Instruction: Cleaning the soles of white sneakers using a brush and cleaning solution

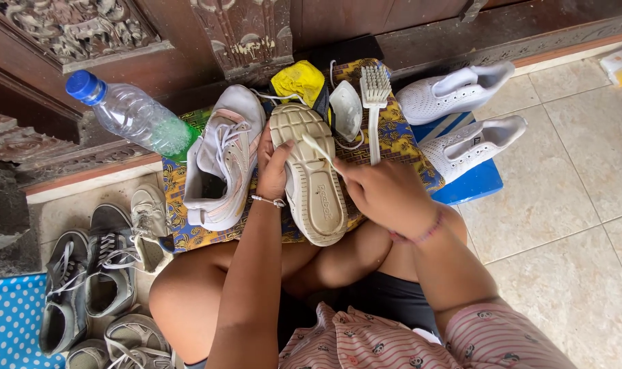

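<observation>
My left hand [273, 167] grips the side of a sneaker [313, 179] turned sole up, its beige ribbed sole facing me. My right hand [381, 193] holds a thin pale toothbrush [318, 149] with its head against the sole. The matching white and pink sneaker [223, 157] lies upright just to the left. Both rest on a patterned yellow and blue cloth [401, 140] in front of my crossed legs.
A white scrub brush [374, 102], a white cup [346, 108] and a yellow cloth [297, 80] lie behind the sneaker. A plastic bottle [130, 113] lies left. Two white shoes [461, 116] sit on a blue box [476, 184] at right; several grey sneakers [96, 273] at left.
</observation>
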